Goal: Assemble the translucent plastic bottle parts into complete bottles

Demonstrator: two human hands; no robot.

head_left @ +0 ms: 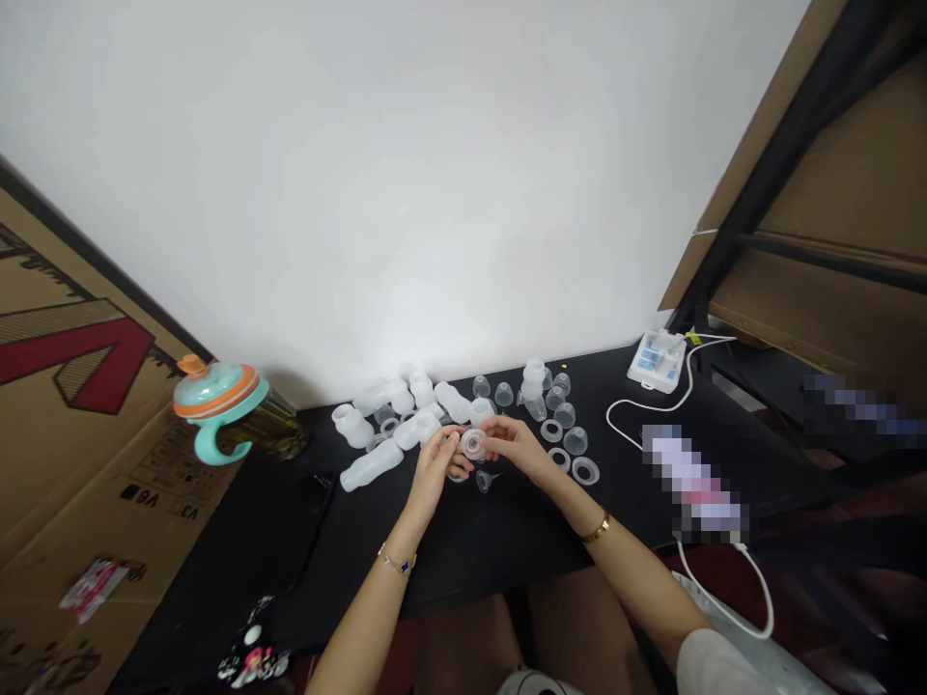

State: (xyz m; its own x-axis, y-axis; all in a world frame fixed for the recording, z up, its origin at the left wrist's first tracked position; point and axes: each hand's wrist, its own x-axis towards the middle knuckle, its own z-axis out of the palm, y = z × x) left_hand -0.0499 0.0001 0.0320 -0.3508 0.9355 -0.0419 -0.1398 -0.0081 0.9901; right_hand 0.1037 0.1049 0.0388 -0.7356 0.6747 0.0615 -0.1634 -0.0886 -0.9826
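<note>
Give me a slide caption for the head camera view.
Left hand and right hand hold a round translucent piece over a black table near white bottles.

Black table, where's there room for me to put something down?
Bare tabletop shows between the left forearm and right forearm, and between the clear domes and white power strip. It's crowded around the left hand and right hand: white bottles, domes, clear rings.

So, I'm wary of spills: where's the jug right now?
In the head view, the jug is at the left, between the cardboard box and the white bottles, near the wall.
</note>
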